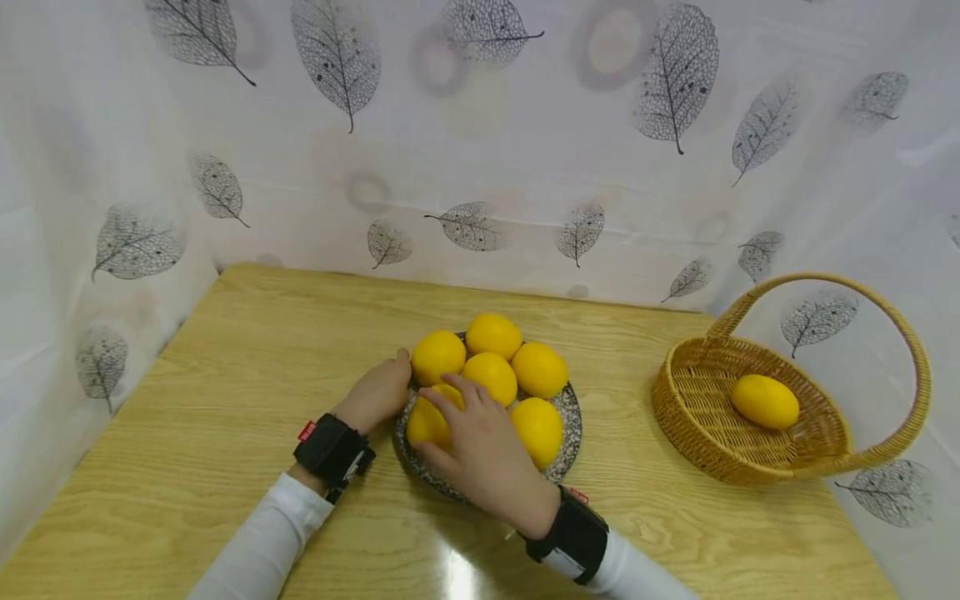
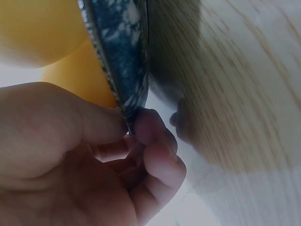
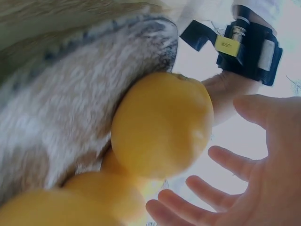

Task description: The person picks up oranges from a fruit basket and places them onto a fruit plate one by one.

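Observation:
A speckled grey plate (image 1: 572,421) on the table holds several yellow lemon-like fruits. My left hand (image 1: 378,390) pinches its left rim. In the left wrist view, the thumb of the left hand (image 2: 56,136) lies on one side of the plate rim (image 2: 120,52) and curled fingers on the other. Over the plate's front left, my right hand (image 1: 491,462) reaches above a yellow fruit (image 1: 425,425), partly covering it. The right wrist view shows the right hand (image 3: 254,183) with spread fingers, beside the nearest fruit (image 3: 162,125) and apart from it.
On the right of the table stands a wicker basket (image 1: 675,425) with a tall arched handle (image 1: 918,367). One yellow fruit (image 1: 765,402) lies inside it. The wooden table (image 1: 247,375) meets a leaf-patterned curtain (image 1: 480,150) at the back.

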A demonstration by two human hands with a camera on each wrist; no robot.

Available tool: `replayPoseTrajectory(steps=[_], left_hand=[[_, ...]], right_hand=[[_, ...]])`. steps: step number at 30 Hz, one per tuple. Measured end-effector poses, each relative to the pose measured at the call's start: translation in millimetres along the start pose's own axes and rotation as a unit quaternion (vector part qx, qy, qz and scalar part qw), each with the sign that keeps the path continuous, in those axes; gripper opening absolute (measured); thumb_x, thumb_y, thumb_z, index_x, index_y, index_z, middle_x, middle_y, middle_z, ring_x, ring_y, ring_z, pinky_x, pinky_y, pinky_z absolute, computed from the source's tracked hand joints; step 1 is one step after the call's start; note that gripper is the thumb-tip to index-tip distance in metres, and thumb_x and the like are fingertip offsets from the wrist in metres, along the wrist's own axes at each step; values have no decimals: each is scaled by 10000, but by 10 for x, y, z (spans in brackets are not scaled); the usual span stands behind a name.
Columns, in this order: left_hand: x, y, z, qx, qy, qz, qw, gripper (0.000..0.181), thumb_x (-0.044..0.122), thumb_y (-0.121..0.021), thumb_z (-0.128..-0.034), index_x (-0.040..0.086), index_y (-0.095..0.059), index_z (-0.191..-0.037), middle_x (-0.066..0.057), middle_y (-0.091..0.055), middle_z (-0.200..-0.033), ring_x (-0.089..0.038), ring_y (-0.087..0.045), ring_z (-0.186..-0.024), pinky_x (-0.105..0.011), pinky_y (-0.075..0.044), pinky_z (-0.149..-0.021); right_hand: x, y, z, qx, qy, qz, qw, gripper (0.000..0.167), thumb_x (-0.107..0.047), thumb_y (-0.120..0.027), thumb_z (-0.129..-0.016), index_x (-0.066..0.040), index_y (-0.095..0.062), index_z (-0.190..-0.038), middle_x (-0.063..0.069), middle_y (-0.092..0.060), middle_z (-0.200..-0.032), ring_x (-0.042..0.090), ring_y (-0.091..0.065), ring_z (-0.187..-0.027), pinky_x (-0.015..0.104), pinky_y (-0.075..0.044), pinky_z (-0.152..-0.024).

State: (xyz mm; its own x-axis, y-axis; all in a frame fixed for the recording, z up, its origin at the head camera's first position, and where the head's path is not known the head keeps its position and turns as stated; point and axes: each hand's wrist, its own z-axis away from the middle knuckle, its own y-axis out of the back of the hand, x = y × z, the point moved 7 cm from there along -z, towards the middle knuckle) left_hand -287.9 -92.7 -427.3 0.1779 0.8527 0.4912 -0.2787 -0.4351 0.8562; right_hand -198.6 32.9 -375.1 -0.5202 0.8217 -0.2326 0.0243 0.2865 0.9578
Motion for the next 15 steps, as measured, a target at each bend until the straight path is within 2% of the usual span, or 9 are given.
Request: replayPoseTrajectory(steps=[4, 10, 15], left_hand=[[0, 5, 16, -70, -22, -15, 10000, 590, -50, -492, -924, -208, -307, -1461, -385, -601, -1285, -461, -632, -1168, -536, -522, -992], [-5, -3, 26, -137, 18, -6, 9999, 578, -47, -471, -946, -192, -292, -1476, -370, -611, -1276, -436, -644, -1144, -511, -534, -958], [-5, -4, 21, -118, 2, 22, 9999, 549, -37, -460, -957, -188, -308, -1463, -360, -627, -1244, -421, -656, -1111, -504, -542, -934]], right_hand=[[100, 138, 48, 25, -98, -79, 9999, 567, -477, -632, -974, -225, -519, -1469, 102, -481, -1523, 327, -495, -1381, 489, -483, -1087], [350, 403, 126, 270, -279, 15, 9992, 549, -438, -661, -966, -214, -533, -1450, 119, -485, -1513, 344, -522, -1353, 497, -530, -1008], [636, 642, 148, 347, -500, 119, 9981, 522, -360, -670, -974, -165, -540, -1441, 153, -495, -1495, 371, -531, -1330, 520, -522, -1005]])
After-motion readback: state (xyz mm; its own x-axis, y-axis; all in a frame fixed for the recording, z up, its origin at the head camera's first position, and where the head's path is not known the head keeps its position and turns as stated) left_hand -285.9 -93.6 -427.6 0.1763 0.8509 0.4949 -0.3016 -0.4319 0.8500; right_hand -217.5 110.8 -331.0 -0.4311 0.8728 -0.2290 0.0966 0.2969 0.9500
